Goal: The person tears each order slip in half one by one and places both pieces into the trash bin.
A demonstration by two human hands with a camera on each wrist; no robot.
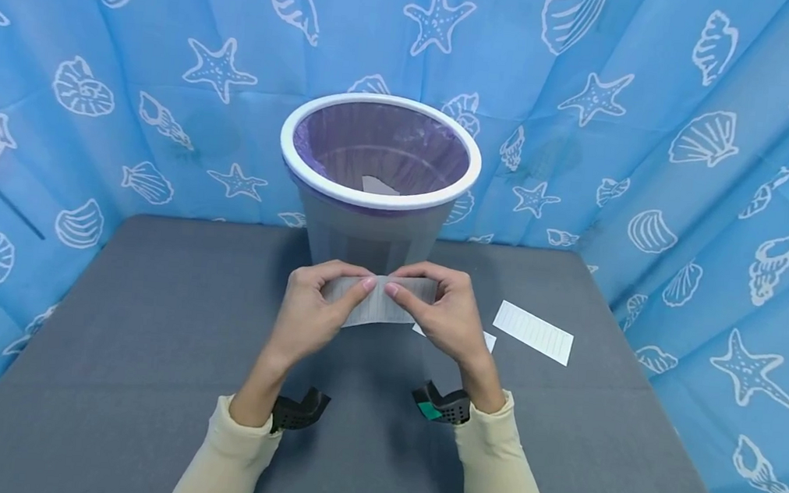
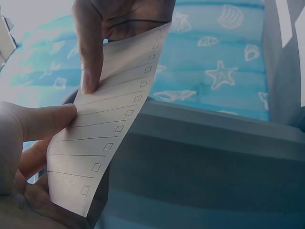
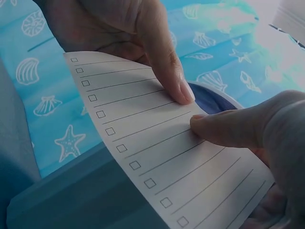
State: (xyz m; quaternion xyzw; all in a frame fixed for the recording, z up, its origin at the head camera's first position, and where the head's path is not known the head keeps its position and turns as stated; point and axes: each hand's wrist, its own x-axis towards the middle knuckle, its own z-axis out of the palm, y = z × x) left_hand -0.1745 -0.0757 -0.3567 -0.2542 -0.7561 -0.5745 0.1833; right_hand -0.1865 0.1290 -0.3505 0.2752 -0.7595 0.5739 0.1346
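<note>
Both hands hold one lined checklist sheet in front of the bin, its long side running left to right. My left hand pinches it near the middle of the upper edge, thumb on the near face and fingers behind. Close beside it, my right hand pinches the same edge, the thumb tips a small gap apart. In the right wrist view the sheet shows ruled lines with a checkbox at the end of each, and it looks whole and slightly bowed. The left wrist view shows the sheet curving between both thumbs.
A grey bin with a white rim and purple liner stands at the table's back, a white paper piece inside. Another lined sheet lies on the grey table at right; one more is partly behind my right hand. A blue shell-patterned curtain hangs behind.
</note>
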